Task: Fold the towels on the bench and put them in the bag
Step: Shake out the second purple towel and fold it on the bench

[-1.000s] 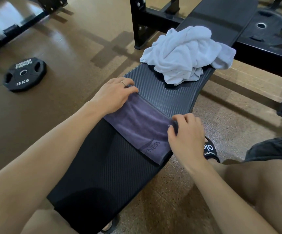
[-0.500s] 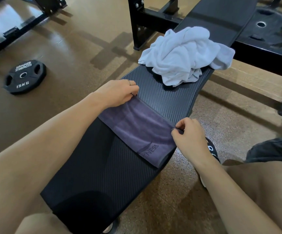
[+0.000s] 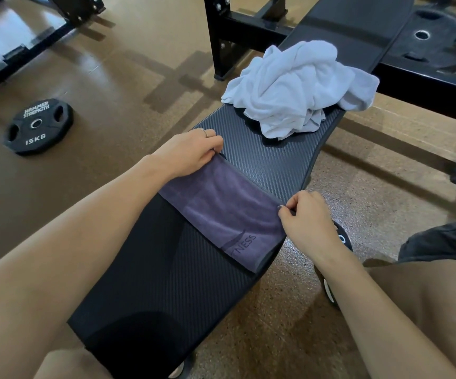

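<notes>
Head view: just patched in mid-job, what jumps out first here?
A purple towel lies folded flat across the black bench, with the left hand pinching its far corner and the right hand pinching the corner at the bench's right edge. Farther along the bench sits a crumpled white towel, not yet folded. A black weight plate marked 15KG lies on the floor to the left.

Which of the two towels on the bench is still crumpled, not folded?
The white towel, heaped farther up the bench; the purple towel lies flat.
</notes>
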`<state>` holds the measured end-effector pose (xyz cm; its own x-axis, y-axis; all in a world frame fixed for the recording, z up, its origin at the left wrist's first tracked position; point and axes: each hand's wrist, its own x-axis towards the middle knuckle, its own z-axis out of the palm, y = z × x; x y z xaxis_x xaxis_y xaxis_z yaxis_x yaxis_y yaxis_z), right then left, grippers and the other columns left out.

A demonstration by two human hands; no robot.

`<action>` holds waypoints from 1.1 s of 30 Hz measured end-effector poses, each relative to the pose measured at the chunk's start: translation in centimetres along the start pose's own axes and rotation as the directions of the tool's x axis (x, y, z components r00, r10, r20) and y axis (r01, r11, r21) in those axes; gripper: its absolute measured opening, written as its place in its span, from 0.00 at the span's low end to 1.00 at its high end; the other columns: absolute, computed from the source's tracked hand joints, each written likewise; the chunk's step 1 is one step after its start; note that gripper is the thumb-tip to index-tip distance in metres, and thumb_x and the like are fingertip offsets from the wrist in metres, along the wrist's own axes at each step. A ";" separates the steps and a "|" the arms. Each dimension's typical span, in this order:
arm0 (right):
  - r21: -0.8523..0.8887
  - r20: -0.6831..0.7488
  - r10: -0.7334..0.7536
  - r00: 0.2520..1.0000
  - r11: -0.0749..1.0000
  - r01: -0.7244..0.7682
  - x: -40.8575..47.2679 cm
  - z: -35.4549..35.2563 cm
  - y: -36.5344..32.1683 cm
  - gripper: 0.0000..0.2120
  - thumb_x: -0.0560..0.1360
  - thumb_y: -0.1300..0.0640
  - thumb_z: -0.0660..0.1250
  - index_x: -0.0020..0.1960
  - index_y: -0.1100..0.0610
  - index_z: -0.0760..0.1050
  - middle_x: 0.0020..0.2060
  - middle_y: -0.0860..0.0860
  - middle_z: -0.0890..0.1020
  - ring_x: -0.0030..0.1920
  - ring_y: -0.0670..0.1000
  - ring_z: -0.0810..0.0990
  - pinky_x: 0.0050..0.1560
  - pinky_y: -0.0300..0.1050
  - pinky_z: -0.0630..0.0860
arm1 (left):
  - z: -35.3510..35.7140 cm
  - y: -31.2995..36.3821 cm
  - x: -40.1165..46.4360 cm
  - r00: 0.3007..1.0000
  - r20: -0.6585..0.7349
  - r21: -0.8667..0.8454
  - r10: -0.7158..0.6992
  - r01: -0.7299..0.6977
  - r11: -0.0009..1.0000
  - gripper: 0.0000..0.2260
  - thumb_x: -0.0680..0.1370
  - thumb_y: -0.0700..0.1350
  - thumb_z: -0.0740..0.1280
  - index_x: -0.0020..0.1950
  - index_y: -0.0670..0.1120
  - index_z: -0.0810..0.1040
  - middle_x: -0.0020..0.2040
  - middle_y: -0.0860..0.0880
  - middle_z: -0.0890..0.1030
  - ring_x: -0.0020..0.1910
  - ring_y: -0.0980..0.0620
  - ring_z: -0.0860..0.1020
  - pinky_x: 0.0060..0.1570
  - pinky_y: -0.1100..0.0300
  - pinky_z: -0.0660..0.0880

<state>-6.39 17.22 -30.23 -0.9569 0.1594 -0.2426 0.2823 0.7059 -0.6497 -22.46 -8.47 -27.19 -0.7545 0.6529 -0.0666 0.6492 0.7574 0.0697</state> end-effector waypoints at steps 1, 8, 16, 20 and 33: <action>0.002 0.008 0.004 1.000 1.000 -0.004 0.2 0.0 0.1 0.08 0.79 0.56 0.67 0.42 0.55 0.72 0.47 0.54 0.75 0.47 0.53 0.72 0.49 0.44 0.64 | 0.1 0.0 0.0 1.000 -0.010 -0.003 -0.010 0.010 1.000 0.08 0.82 0.41 0.59 0.57 0.48 0.76 0.56 0.51 0.76 0.54 0.49 0.73 0.43 0.53 0.71; 0.024 0.002 0.065 0.998 0.998 -0.065 0.8 0.5 0.7 0.08 0.78 0.59 0.65 0.40 0.58 0.72 0.42 0.56 0.77 0.43 0.56 0.75 0.43 0.44 0.63 | 0.4 0.4 -0.4 0.997 -0.041 -0.018 -0.071 0.070 0.997 0.08 0.83 0.42 0.59 0.57 0.48 0.77 0.57 0.52 0.77 0.55 0.49 0.74 0.46 0.47 0.77; -0.074 -0.065 -0.003 0.998 0.997 -0.002 -0.8 -0.7 -0.3 0.07 0.79 0.54 0.67 0.54 0.54 0.72 0.51 0.53 0.76 0.50 0.54 0.75 0.49 0.48 0.70 | 1.1 2.5 -2.9 0.960 -0.211 0.049 -0.184 0.198 0.979 0.20 0.83 0.41 0.60 0.75 0.44 0.70 0.72 0.43 0.72 0.71 0.41 0.70 0.74 0.47 0.65; -0.339 -0.146 -0.429 0.891 0.868 0.363 -3.5 0.4 -3.7 0.21 0.80 0.51 0.60 0.71 0.58 0.70 0.65 0.56 0.75 0.67 0.58 0.72 0.69 0.50 0.67 | 2.0 5.2 -7.5 0.941 -0.104 -0.014 -0.321 0.321 0.947 0.26 0.86 0.54 0.53 0.83 0.51 0.55 0.83 0.45 0.53 0.82 0.43 0.50 0.81 0.45 0.47; -0.462 0.147 -0.427 0.892 0.768 0.443 -6.6 5.2 -0.2 0.33 0.83 0.36 0.42 0.83 0.52 0.49 0.83 0.53 0.50 0.82 0.52 0.44 0.81 0.54 0.44 | 4.1 3.7 -9.7 0.884 0.085 -0.053 -0.459 0.464 0.884 0.31 0.82 0.67 0.49 0.83 0.61 0.46 0.84 0.47 0.43 0.83 0.45 0.42 0.80 0.48 0.40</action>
<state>0.18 12.40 -32.27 -0.9644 -0.2605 -0.0454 -0.2387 0.9316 -0.2742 -12.39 -11.96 -30.34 -0.9572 0.2301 -0.1754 0.2185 0.9723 0.0831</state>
